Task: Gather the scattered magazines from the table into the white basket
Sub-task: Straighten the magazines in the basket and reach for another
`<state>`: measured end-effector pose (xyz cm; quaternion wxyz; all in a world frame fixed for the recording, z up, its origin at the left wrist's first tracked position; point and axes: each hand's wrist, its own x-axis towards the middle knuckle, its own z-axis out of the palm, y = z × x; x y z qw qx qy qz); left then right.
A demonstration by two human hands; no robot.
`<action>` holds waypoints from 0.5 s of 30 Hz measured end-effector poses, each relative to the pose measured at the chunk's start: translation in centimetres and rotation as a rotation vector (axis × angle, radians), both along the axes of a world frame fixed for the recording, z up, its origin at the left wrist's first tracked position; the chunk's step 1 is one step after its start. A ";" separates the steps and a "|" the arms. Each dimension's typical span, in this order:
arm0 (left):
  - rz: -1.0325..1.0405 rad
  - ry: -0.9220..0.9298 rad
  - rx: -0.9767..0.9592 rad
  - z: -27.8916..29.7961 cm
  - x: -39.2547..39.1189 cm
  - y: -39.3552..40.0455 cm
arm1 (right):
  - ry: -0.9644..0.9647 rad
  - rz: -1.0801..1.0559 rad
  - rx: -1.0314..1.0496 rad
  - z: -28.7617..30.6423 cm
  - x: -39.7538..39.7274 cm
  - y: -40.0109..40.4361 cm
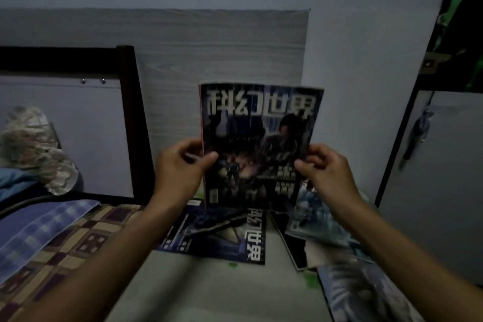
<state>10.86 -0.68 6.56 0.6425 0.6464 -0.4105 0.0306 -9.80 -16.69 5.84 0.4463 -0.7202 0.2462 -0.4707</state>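
I hold a dark-covered magazine (pixel 257 138) upright in front of me, its large white title letters at the top. My left hand (pixel 183 167) grips its left edge and my right hand (pixel 324 170) grips its right edge. Below it, more magazines lie scattered on the pale table (pixel 209 290): a dark blue one (pixel 219 238) in the middle, a pale blue one (pixel 321 219) to the right over a black-edged one (pixel 298 248), and another light one (pixel 366 293) at the lower right. No white basket is in view.
A bed with a checked cover (pixel 78 232) and a blue checked cloth (pixel 39 225) adjoins the table on the left, behind it a dark frame (pixel 130 117). A grey wood-grain panel (pixel 209 47) stands at the back. A pale cabinet door (pixel 431 170) is at the right.
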 end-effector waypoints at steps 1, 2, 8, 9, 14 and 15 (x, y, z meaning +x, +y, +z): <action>0.015 0.009 -0.024 1.4 0.9 -1.6 | -0.013 -0.025 -0.001 1.6 0.9 -1.2; 0.021 0.014 -0.032 2.4 1.8 -3.1 | -0.012 -0.052 -0.008 2.9 1.7 -2.3; 0.091 -0.024 0.070 1.8 6.7 -11.4 | 0.066 -0.177 0.049 3.2 7.1 -9.2; 0.092 -0.017 0.076 1.1 7.3 -12.3 | 0.082 -0.189 0.064 2.2 7.8 -10.2; 0.123 -0.012 0.150 -2.8 9.3 -15.7 | 0.114 -0.220 0.145 -2.4 10.0 -13.9; 0.116 -0.001 0.167 -3.5 9.5 -16.1 | 0.128 -0.230 0.159 -3.2 10.2 -14.5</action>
